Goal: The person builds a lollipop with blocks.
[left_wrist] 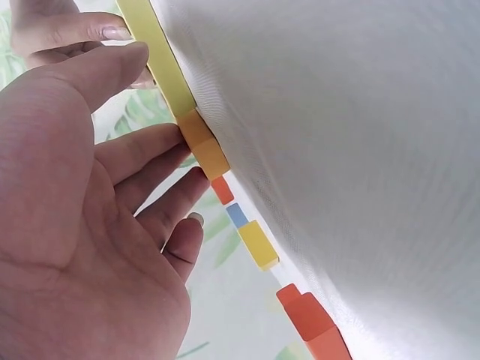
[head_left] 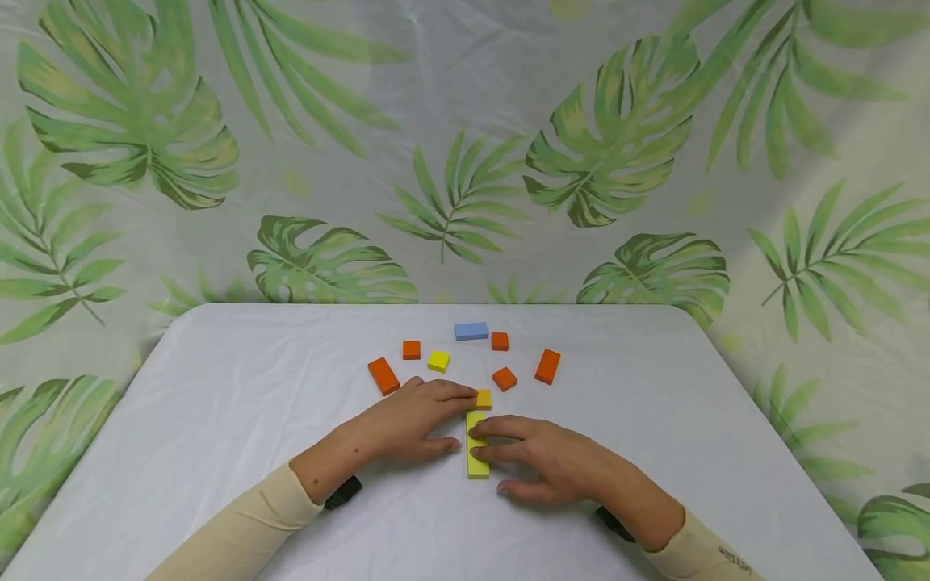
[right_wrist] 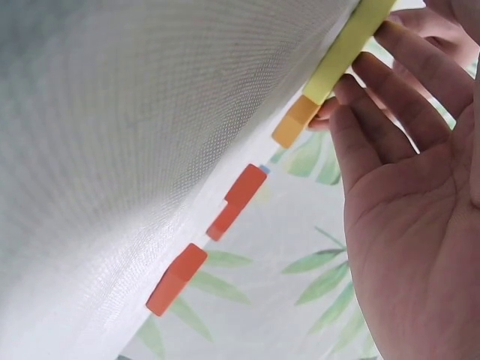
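Observation:
A long yellow block (head_left: 478, 469) lies flat on the white table, its length pointing away from me. Right beyond its far end sits a small orange-yellow square block (head_left: 484, 399). The fingertips of my left hand (head_left: 410, 418) touch the top and left side of this small block, the thumb held apart near the long one. In the left wrist view, the extended fingers reach the orange-yellow block (left_wrist: 205, 146). My right hand (head_left: 555, 458) rests two fingertips on the long block, the thumb off to its right. Neither hand curls round a block.
Farther back lie a blue block (head_left: 471, 331), a small yellow block (head_left: 439, 361), small red-orange blocks (head_left: 411, 349) and longer red-orange blocks at left (head_left: 383, 376) and right (head_left: 548, 366). A leaf-patterned curtain (head_left: 465, 161) hangs behind the table's far edge.

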